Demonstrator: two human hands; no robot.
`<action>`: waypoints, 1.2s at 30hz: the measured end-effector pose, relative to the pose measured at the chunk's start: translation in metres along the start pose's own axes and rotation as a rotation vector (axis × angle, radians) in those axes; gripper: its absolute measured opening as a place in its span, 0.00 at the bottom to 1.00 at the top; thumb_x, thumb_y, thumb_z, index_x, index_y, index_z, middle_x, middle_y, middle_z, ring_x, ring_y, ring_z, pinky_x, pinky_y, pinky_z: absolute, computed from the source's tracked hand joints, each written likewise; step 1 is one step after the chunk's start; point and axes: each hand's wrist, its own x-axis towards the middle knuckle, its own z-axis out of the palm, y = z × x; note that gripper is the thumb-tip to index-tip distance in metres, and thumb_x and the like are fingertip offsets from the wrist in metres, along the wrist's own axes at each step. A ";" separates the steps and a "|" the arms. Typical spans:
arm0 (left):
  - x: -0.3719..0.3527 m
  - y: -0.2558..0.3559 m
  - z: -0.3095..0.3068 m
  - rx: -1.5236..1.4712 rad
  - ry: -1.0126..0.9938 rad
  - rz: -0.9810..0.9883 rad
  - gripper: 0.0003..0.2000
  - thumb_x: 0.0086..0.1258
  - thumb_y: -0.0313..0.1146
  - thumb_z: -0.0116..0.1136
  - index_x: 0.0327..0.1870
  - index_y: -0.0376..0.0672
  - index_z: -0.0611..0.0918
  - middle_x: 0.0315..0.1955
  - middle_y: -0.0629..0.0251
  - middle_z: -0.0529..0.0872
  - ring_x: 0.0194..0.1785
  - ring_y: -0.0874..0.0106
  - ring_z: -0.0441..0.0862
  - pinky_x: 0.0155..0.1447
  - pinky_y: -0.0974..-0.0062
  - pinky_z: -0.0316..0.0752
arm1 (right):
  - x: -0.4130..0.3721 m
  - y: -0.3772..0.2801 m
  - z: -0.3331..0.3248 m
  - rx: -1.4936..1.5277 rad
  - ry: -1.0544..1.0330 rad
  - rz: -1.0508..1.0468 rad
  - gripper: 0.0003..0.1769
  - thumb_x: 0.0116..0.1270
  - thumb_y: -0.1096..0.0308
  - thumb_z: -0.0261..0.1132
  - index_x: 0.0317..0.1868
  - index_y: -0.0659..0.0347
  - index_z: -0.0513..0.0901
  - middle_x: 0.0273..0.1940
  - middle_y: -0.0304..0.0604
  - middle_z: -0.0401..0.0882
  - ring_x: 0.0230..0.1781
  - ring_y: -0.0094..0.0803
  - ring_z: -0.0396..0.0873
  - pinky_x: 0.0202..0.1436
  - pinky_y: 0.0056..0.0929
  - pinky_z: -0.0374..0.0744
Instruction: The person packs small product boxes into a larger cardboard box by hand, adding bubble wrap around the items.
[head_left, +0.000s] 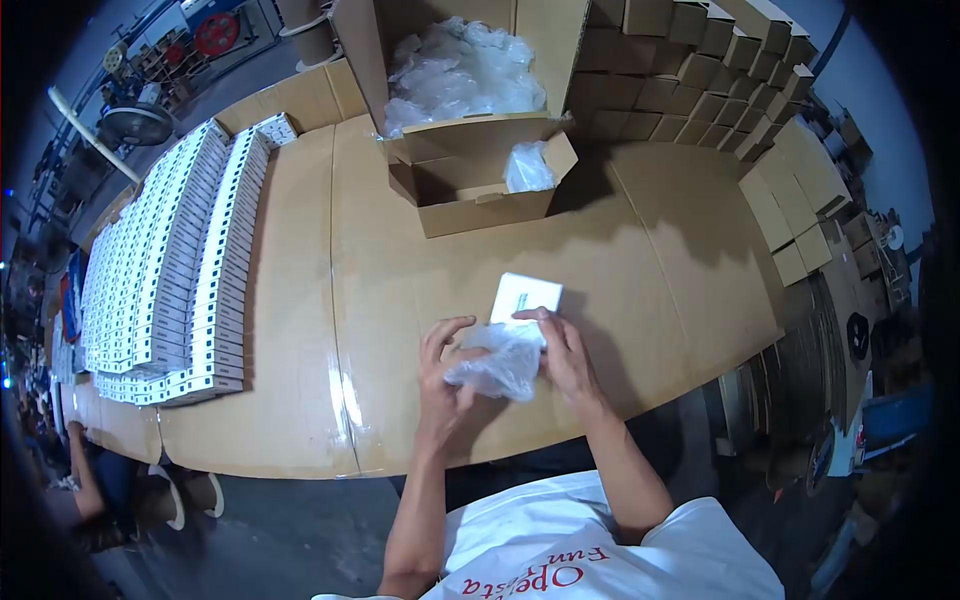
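A small white box (526, 292) with faint print is in my right hand (568, 362), thumb across its near end and fingers along its side. Just below it, a crumpled clear plastic bag (500, 365) spans the gap between both hands. My left hand (442, 372) grips the bag's left side, with the index finger raised and curved and the thumb at the plastic. Both hands are over the cardboard-covered table, close to its front edge.
Ahead stands an open brown carton (485, 217) with one plastic-wrapped item (528, 168) inside. Behind it, a larger box (548, 60) holds clear plastic bags (465, 70). Stacked white boxes (160, 260) line the left; brown cartons (690, 100) are piled at back right.
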 end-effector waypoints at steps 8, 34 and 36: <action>0.006 0.022 -0.008 -0.478 -0.035 -0.576 0.11 0.73 0.28 0.65 0.52 0.33 0.85 0.43 0.63 0.89 0.46 0.74 0.85 0.53 0.76 0.79 | -0.003 -0.036 -0.010 -0.381 -0.204 -0.408 0.35 0.49 0.56 0.85 0.56 0.61 0.84 0.58 0.53 0.76 0.60 0.43 0.76 0.63 0.38 0.79; 0.007 0.025 0.014 -0.483 0.038 -0.627 0.18 0.63 0.25 0.73 0.53 0.33 0.81 0.43 0.62 0.88 0.44 0.76 0.85 0.50 0.76 0.81 | 0.003 -0.069 0.013 -0.704 -0.047 -0.623 0.14 0.49 0.73 0.82 0.37 0.59 0.89 0.53 0.50 0.80 0.59 0.49 0.77 0.63 0.41 0.77; 0.009 0.026 0.014 -0.392 -0.005 -0.675 0.16 0.63 0.25 0.74 0.50 0.33 0.83 0.40 0.62 0.89 0.42 0.75 0.85 0.49 0.75 0.81 | -0.001 -0.071 0.017 -0.677 -0.089 -0.575 0.12 0.50 0.75 0.80 0.36 0.60 0.89 0.55 0.50 0.80 0.61 0.48 0.76 0.64 0.40 0.76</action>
